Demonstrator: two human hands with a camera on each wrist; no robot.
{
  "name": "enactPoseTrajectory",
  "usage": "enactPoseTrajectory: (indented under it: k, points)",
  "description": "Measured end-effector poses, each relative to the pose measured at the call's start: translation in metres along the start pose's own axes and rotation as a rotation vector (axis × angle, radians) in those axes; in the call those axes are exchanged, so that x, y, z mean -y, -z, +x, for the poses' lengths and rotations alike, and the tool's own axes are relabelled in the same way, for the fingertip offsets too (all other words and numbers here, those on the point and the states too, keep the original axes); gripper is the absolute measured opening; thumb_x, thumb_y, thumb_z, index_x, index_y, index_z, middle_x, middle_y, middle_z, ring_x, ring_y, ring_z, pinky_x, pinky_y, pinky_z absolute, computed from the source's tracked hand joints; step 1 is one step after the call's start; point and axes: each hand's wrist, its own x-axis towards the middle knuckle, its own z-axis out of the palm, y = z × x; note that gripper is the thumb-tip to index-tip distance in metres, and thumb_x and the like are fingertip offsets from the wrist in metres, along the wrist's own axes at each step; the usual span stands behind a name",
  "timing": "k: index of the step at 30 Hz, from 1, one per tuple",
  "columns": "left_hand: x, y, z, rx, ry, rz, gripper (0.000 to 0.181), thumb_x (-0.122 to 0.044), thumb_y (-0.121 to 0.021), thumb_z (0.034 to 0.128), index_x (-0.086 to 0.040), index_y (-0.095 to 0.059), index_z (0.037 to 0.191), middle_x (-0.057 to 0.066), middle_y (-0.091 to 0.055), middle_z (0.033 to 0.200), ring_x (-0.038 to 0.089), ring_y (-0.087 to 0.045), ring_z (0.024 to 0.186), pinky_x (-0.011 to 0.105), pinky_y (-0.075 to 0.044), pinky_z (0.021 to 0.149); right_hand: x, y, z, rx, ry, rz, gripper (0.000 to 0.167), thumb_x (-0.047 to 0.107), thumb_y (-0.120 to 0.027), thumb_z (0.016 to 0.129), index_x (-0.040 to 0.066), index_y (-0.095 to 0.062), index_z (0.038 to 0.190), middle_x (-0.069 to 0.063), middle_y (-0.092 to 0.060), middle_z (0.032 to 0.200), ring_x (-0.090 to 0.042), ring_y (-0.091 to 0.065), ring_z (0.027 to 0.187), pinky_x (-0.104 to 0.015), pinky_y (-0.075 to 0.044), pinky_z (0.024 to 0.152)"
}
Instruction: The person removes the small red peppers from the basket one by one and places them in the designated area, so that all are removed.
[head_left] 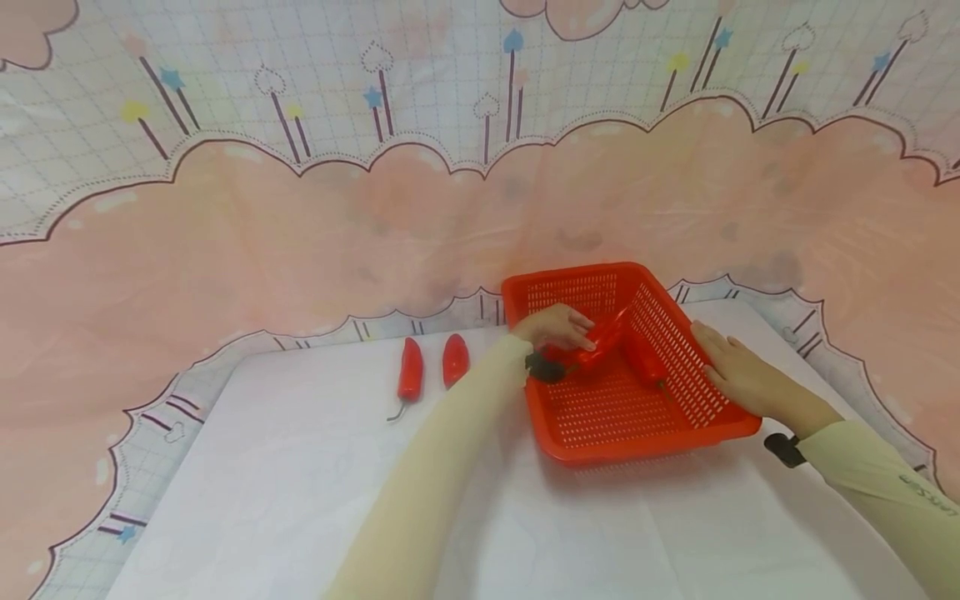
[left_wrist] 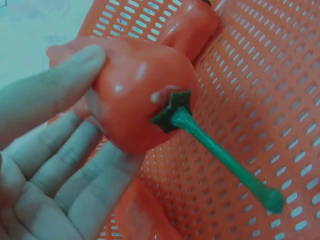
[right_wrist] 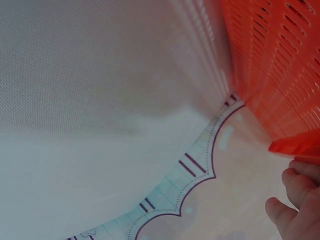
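In the left wrist view, my left hand (left_wrist: 55, 165) pinches a glossy red chili pepper (left_wrist: 145, 95) between thumb and fingers, its green stem pointing away from the palm. The head view has this left hand (head_left: 558, 325) inside a red slotted plastic basket (head_left: 622, 446). Another red pepper (head_left: 643, 358) lies in the basket on the right, and part of one more (left_wrist: 142, 215) shows below the held one. My right hand (head_left: 738, 375) rests against the basket's right rim, fingers extended; only its fingertips (right_wrist: 295, 187) show in the right wrist view.
Two red peppers lie on the white table (head_left: 300, 467) left of the basket: one pepper (head_left: 410, 371) with its stem toward me, the other pepper (head_left: 454, 360) partly behind my left sleeve. A patterned pink cloth (head_left: 337, 242) hangs behind the table.
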Motion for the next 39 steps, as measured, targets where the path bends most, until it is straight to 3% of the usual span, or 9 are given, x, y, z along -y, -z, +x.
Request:
enactPoseTrajectory:
  k: [9, 20, 24, 32, 39]
  points:
    - [-0.004, -0.003, -0.007, 0.027, -0.094, -0.048, 0.051, -0.009, -0.07, 0.0832, -0.001, -0.053, 0.13, 0.016, -0.056, 0.132, 0.025, -0.06, 0.115, 0.032, -0.053, 0.09, 0.001, 0.001, -0.002, -0.011, 0.012, 0.001, 0.065, 0.015, -0.041, 0.098, -0.006, -0.005, 0.148, -0.032, -0.011, 0.152, -0.048, -0.012, 0.14, -0.06, -0.005, 0.114]
    - [-0.008, -0.008, -0.016, -0.028, -0.13, -0.077, 0.049, -0.009, -0.069, 0.084, -0.003, -0.054, 0.131, 0.014, -0.057, 0.132, 0.023, -0.063, 0.108, 0.034, -0.053, 0.092, 0.004, 0.0, -0.002, -0.011, 0.016, -0.008, 0.064, 0.014, -0.042, 0.097, -0.009, -0.007, 0.147, -0.033, -0.012, 0.151, -0.049, -0.013, 0.139, -0.062, -0.008, 0.113]
    - [-0.01, -0.008, -0.02, -0.051, -0.142, -0.103, 0.051, -0.008, -0.07, 0.0831, -0.003, -0.053, 0.131, 0.015, -0.057, 0.132, 0.023, -0.063, 0.107, 0.034, -0.053, 0.092, 0.003, 0.002, -0.002, -0.009, 0.013, 0.003, 0.065, 0.014, -0.042, 0.097, -0.007, -0.006, 0.147, -0.033, -0.011, 0.151, -0.049, -0.012, 0.14, -0.059, -0.003, 0.115]
    - [-0.018, -0.007, -0.035, -0.118, -0.168, -0.148, 0.05, -0.005, -0.072, 0.0804, -0.002, -0.056, 0.128, 0.015, -0.062, 0.125, 0.02, -0.065, 0.099, 0.036, -0.053, 0.09, 0.003, 0.002, -0.002, -0.015, 0.022, -0.002, 0.065, 0.014, -0.042, 0.097, -0.008, -0.006, 0.147, -0.033, -0.012, 0.151, -0.049, -0.012, 0.139, -0.06, -0.005, 0.114]
    - [-0.019, -0.001, -0.051, -0.158, -0.169, -0.126, 0.054, -0.007, -0.073, 0.0797, -0.005, -0.055, 0.13, 0.012, -0.06, 0.128, 0.02, -0.063, 0.107, 0.029, -0.054, 0.087, 0.003, 0.001, -0.002, -0.018, 0.022, -0.001, 0.065, 0.013, -0.043, 0.097, -0.008, -0.007, 0.147, -0.033, -0.012, 0.151, -0.049, -0.012, 0.139, -0.058, -0.002, 0.116]
